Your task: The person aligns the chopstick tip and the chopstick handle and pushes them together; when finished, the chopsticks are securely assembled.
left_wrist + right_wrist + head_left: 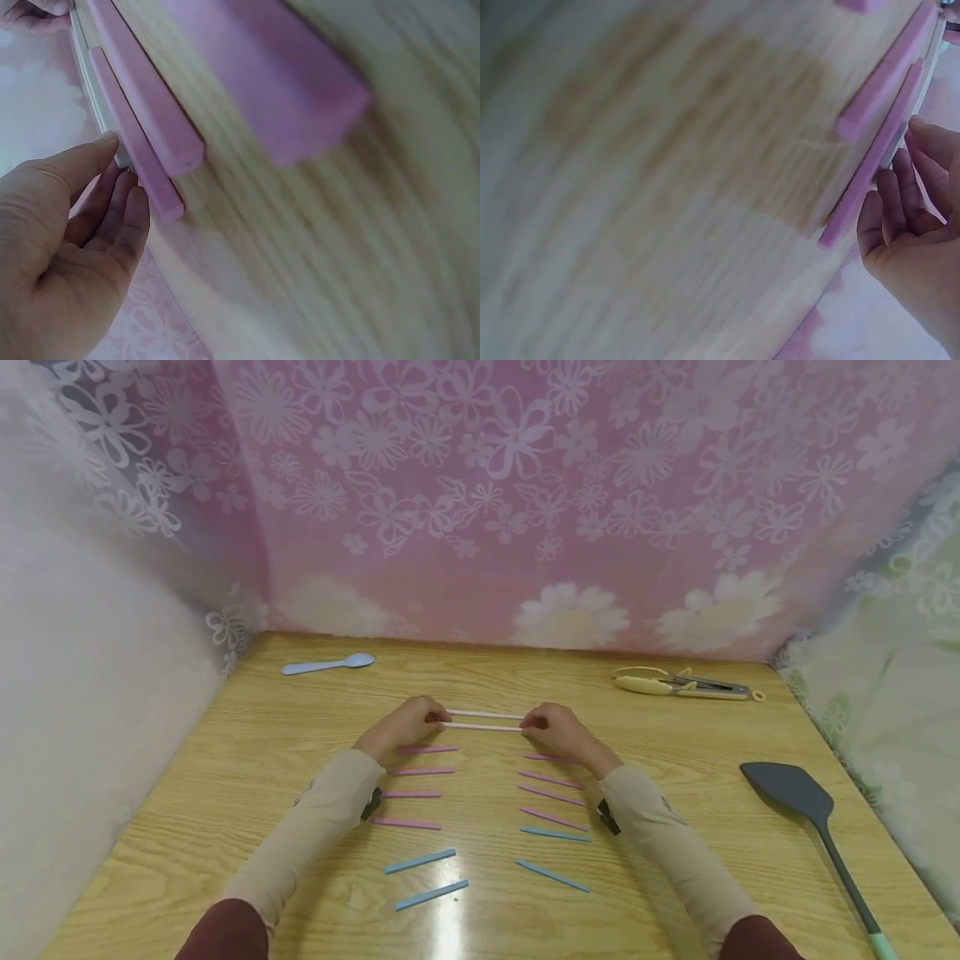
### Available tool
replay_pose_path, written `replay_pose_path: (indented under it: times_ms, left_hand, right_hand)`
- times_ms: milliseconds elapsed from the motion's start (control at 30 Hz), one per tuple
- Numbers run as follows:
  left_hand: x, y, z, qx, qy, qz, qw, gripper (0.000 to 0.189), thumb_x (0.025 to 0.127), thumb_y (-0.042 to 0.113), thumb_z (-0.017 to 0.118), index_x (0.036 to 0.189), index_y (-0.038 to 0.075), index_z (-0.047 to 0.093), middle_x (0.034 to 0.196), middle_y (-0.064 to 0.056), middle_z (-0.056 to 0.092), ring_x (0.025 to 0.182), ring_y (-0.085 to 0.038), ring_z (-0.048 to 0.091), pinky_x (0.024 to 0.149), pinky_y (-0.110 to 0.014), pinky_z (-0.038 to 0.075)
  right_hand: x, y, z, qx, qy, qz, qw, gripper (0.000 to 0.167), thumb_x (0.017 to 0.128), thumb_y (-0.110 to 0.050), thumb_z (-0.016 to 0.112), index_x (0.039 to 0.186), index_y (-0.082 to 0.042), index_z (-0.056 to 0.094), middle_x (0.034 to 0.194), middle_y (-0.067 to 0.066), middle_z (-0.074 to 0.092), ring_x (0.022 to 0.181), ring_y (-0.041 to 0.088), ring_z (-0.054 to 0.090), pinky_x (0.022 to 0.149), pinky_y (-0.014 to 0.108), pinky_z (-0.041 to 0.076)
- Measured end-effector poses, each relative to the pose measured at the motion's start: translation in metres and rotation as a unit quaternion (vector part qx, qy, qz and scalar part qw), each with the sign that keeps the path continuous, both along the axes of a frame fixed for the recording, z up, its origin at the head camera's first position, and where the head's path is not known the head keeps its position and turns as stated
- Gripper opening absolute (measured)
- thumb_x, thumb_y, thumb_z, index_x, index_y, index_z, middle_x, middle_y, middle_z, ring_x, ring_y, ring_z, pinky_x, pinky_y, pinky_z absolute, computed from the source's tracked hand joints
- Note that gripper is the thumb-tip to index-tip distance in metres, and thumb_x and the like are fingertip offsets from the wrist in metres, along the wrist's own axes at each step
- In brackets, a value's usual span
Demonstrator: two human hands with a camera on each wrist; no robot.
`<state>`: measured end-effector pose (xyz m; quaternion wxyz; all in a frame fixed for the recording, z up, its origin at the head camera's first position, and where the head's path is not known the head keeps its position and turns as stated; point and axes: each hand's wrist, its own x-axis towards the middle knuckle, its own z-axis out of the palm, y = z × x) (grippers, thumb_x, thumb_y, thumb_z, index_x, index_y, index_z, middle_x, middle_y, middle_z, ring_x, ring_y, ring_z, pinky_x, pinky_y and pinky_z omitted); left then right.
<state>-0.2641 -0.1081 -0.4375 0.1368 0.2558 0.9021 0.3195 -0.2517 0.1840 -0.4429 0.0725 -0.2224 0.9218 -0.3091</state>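
Two white sticks [483, 727] run side by side between the hands, at the far end of two columns of coloured sticks. My left hand [407, 727] pinches the left end of the nearer one between thumb and fingers. At its right end, my right hand [561, 732] pinches the same stick. The farther white stick [486, 713] spans the same gap, its ends close to the fingertips. In the left wrist view, a pink stick [135, 135] lies right beside the left fingers. Another pink stick [874, 165] lies along the right fingers in the right wrist view.
Several pink sticks [411, 794] and two blue sticks [431, 895] form the left column; pink sticks [551, 795] and blue sticks [555, 834] form the right. A pale spoon [327, 665], yellow tongs [686, 684] and a dark spatula [791, 789] lie around them. Floral cloth [510, 527] hangs behind.
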Motion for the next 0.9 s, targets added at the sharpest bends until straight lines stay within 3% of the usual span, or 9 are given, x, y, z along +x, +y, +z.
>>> replay_pose_path:
  times_ms: [200, 333, 600, 767, 900]
  left_hand:
    - [0.004, -0.009, -0.001, 0.001, 0.019, 0.007, 0.9998, 0.025, 0.094, 0.007, 0.058, 0.116, -0.003, 0.063, 0.114, -0.015, 0.065, 0.105, -0.027, 0.060, 0.093, -0.036, 0.050]
    - [0.014, -0.016, 0.002, -0.001, 0.025, 0.008, 0.9997, 0.025, 0.095, 0.006, 0.057, 0.117, -0.004, 0.063, 0.112, -0.015, 0.066, 0.102, -0.026, 0.061, 0.090, -0.036, 0.051]
    - [0.038, -0.024, 0.007, 0.007, 0.003, -0.018, 0.9998, 0.025, 0.095, 0.009, 0.058, 0.116, -0.003, 0.064, 0.110, -0.014, 0.065, 0.102, -0.026, 0.060, 0.089, -0.038, 0.051]
    - [0.043, -0.026, 0.005, 0.007, -0.031, -0.009, 0.9994, 0.024, 0.093, 0.008, 0.060, 0.114, -0.002, 0.064, 0.113, -0.014, 0.064, 0.107, -0.027, 0.059, 0.092, -0.040, 0.049]
    - [0.045, -0.026, 0.003, 0.000, -0.030, -0.006, 0.9995, 0.021, 0.092, 0.005, 0.060, 0.112, -0.002, 0.066, 0.110, -0.013, 0.064, 0.103, -0.025, 0.059, 0.090, -0.039, 0.050]
  right_hand:
    - [0.009, 0.009, 0.005, -0.016, -0.003, -0.022, 0.9996, 0.017, 0.092, -0.014, 0.064, 0.100, -0.001, 0.070, 0.094, 0.010, 0.066, 0.086, 0.023, 0.058, 0.080, 0.041, 0.050]
    - [0.018, 0.016, 0.007, -0.013, -0.007, -0.024, 0.9996, 0.018, 0.092, -0.015, 0.064, 0.099, 0.000, 0.070, 0.092, 0.010, 0.065, 0.082, 0.021, 0.057, 0.076, 0.037, 0.050]
    - [0.036, 0.029, 0.005, -0.008, -0.054, -0.018, 0.9983, 0.017, 0.089, -0.016, 0.068, 0.098, -0.002, 0.070, 0.092, 0.005, 0.066, 0.083, 0.016, 0.057, 0.075, 0.033, 0.050]
    - [0.041, 0.033, 0.003, -0.011, -0.064, -0.007, 0.9978, 0.012, 0.087, -0.013, 0.069, 0.093, -0.003, 0.069, 0.083, 0.003, 0.061, 0.074, 0.014, 0.050, 0.065, 0.026, 0.045]
    - [0.041, 0.035, 0.002, 0.000, -0.054, -0.001, 0.9986, 0.007, 0.087, -0.010, 0.068, 0.091, -0.004, 0.069, 0.079, 0.001, 0.060, 0.071, 0.012, 0.048, 0.063, 0.025, 0.043]
